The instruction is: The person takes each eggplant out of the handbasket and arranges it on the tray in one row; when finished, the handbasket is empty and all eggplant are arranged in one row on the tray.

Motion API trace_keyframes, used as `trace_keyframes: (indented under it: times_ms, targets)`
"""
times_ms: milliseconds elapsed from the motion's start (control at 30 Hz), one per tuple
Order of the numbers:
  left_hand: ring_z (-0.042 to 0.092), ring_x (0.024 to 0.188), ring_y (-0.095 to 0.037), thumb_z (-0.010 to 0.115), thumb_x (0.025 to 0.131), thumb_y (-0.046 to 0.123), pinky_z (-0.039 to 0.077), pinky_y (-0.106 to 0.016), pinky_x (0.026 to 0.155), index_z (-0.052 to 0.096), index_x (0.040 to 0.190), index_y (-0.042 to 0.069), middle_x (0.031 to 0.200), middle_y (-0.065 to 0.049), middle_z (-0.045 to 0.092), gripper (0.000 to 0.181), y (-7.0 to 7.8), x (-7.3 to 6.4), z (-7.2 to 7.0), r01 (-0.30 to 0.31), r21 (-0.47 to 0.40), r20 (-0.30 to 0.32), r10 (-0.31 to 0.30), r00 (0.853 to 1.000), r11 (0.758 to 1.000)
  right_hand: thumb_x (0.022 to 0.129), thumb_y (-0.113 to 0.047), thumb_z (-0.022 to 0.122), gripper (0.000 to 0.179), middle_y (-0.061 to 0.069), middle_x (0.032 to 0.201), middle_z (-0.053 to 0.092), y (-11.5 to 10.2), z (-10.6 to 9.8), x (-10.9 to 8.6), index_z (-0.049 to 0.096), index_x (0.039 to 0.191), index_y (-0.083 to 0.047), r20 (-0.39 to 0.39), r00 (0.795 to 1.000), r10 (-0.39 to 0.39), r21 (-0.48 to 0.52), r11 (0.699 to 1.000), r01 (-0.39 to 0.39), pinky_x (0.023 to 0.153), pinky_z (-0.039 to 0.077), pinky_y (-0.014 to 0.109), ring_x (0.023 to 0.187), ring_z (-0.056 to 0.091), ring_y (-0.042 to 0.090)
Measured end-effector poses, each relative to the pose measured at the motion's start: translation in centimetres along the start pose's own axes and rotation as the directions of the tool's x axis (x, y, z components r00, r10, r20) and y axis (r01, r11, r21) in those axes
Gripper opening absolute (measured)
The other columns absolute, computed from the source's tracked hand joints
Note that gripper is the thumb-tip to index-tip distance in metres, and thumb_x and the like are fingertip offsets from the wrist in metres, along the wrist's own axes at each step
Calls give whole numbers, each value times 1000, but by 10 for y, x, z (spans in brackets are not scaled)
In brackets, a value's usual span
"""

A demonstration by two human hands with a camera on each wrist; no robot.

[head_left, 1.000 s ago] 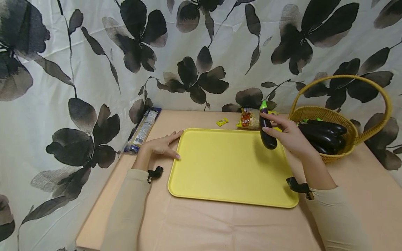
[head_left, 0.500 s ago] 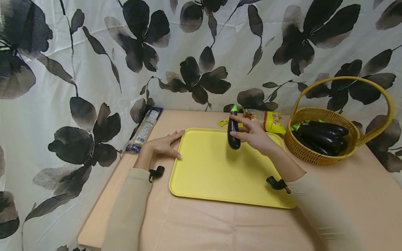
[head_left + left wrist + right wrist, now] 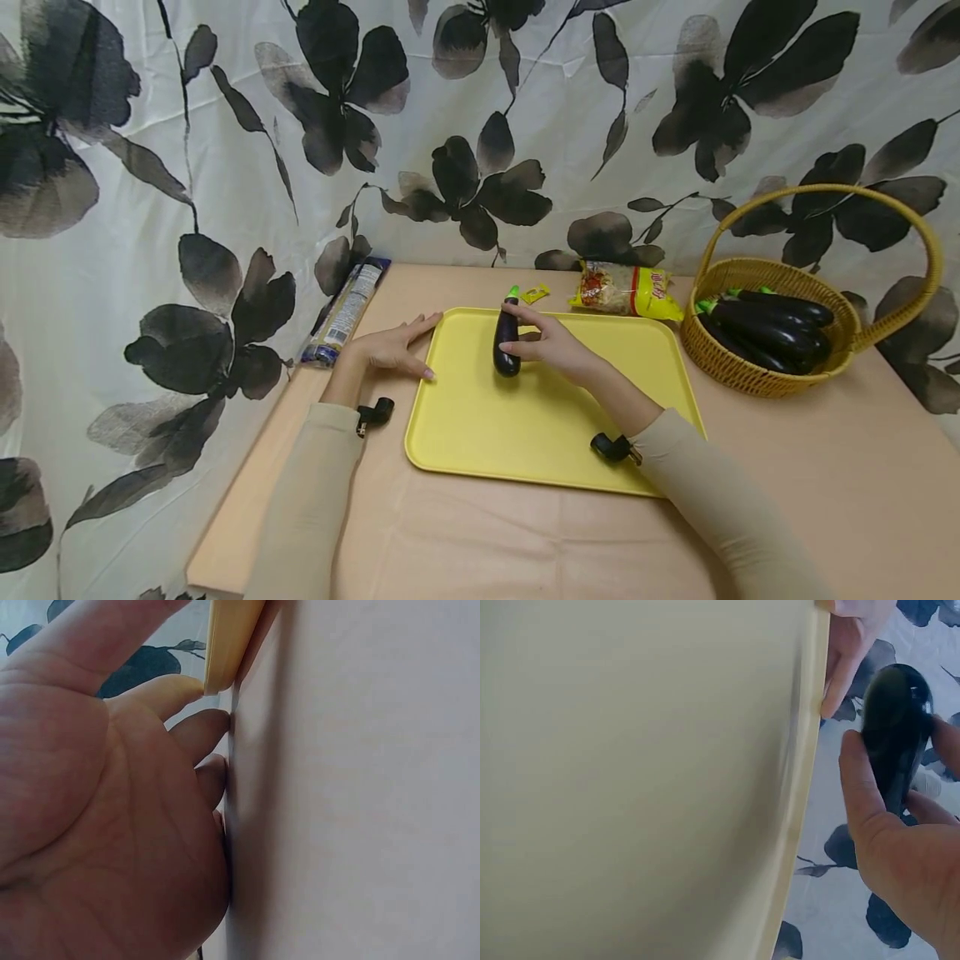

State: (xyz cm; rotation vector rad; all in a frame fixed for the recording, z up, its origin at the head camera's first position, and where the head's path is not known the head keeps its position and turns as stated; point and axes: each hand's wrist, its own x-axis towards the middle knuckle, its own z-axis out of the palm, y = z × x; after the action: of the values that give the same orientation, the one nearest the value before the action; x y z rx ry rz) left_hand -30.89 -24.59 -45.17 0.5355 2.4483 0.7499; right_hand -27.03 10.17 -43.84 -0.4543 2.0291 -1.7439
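Observation:
My right hand point(image 3: 551, 343) pinches a dark eggplant point(image 3: 507, 337) between thumb and fingers over the left half of a yellow tray point(image 3: 480, 433). The eggplant's green cap points away from me. In the right wrist view the eggplant point(image 3: 897, 727) shows its rounded end, raised above the tray surface. My left hand point(image 3: 392, 348) rests at the tray's left edge with fingers spread, the thumb and index finger at the rim. In the left wrist view the left hand point(image 3: 127, 795) has its fingertips down on the table beside the tray corner point(image 3: 229, 652).
A wicker basket point(image 3: 738, 379) with several eggplants point(image 3: 765, 325) stands at the right. Behind the tray lie a yellow-and-clear food bag point(image 3: 622, 289) and a small yellow packet point(image 3: 535, 293). A long blue package point(image 3: 345, 312) lies at the back left. A floral curtain point(image 3: 480, 100) hangs behind.
My right hand has carried the eggplant leftward from the tray's right side near the basket to its left half, and lower. My left hand has stayed at the tray's edge.

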Motion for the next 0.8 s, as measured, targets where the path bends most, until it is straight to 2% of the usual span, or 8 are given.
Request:
trace_keyframes:
  times_ms: [167,367,600,800]
  targets:
    - [-13,159,-45,91,72,56,-4,-67,126,4,168,37,176,-8,-10,131,1,-1,0,3,4,9,-3,1000,1000,98,-16,74,76,18,150,43,5,5,10,36,164,-23,45,999,4,-65,998,-1,92,60,35,127,62,34]
    - [-13,160,-45,90,74,57,-4,-66,127,4,168,37,176,-7,-9,130,-2,2,0,-1,18,3,1,1000,1000,99,-15,73,78,22,149,44,6,11,18,33,165,-16,125,990,58,-190,981,-34,90,59,32,126,63,31]
    - [-13,160,-44,90,74,57,-3,-67,127,4,168,37,176,-8,-9,129,-1,3,1,-10,8,5,10,1000,1000,98,-21,75,77,21,135,52,6,22,28,36,163,-14,150,988,49,-315,949,0,74,57,32,102,66,24]
    - [-13,160,-44,90,73,58,-3,-68,126,5,168,37,176,-8,-9,129,-1,3,0,-5,10,8,5,1000,1000,95,-23,78,76,19,135,52,4,29,36,41,161,-16,150,987,56,-316,949,-6,71,59,32,85,67,23]
